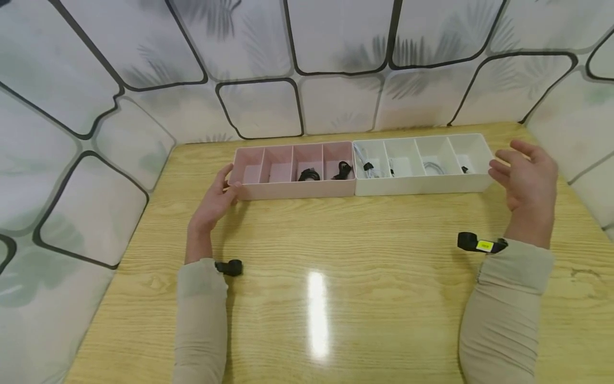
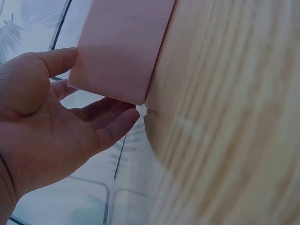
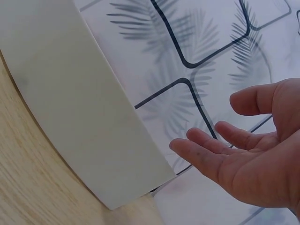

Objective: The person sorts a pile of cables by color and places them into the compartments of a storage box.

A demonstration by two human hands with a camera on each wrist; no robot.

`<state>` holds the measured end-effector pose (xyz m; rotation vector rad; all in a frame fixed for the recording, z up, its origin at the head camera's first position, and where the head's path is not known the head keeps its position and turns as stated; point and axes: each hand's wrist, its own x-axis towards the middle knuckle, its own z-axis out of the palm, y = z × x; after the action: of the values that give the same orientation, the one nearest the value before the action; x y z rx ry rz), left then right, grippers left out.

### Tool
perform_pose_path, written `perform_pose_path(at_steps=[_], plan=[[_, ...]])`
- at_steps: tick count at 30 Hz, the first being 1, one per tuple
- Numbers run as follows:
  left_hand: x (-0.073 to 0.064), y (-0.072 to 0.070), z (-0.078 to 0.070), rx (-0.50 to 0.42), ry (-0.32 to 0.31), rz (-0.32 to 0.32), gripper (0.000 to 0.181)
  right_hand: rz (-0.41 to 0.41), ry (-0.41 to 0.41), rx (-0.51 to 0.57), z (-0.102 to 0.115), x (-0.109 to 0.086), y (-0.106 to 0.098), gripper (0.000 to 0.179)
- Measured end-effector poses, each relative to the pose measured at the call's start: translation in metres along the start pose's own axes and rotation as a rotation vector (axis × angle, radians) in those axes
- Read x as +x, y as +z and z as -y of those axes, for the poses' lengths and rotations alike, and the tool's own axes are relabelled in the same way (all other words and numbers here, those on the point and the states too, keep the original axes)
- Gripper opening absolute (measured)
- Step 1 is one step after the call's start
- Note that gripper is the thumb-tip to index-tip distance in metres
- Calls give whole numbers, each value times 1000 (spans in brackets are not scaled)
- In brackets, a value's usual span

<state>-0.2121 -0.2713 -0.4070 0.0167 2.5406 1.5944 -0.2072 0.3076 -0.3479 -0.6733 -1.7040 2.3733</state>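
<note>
A pink divided box (image 1: 297, 191) and a white divided box (image 1: 422, 185) stand end to end on the table. At the pink box's left end is my left hand (image 1: 217, 201); its thumb (image 2: 63, 61) touches the front near the top edge, and the fingers extend along the end wall, loosely bent. My right hand (image 1: 530, 176) is held beside the white box's right end, fingers spread and relaxed. In the right wrist view those fingers (image 3: 201, 157) stand apart from the white box and hold nothing.
Black coiled cables (image 1: 309, 175) and a black cable bundle (image 1: 342, 170) lie in the pink box's right compartments. The white box contains a white cable with a black tie (image 1: 368, 167), a coiled white cable (image 1: 434, 168) and small dark pieces. Patterned panels (image 1: 259, 109) rise behind the wooden table (image 1: 384, 277).
</note>
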Motion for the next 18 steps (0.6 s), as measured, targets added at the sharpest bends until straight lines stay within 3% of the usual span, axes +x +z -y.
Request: perform_pose_path(at_steps=[8,14,18], plan=[[4,5,-4,52,18,-5,66,49,-27,49,-2,5,4,55],[7,10,-9,57,-10,-11,72,110,-110,-50,-6,6,4,41],[5,11,-17,155,-6,-61,73,149,-158,-127,-7,2,7,42]])
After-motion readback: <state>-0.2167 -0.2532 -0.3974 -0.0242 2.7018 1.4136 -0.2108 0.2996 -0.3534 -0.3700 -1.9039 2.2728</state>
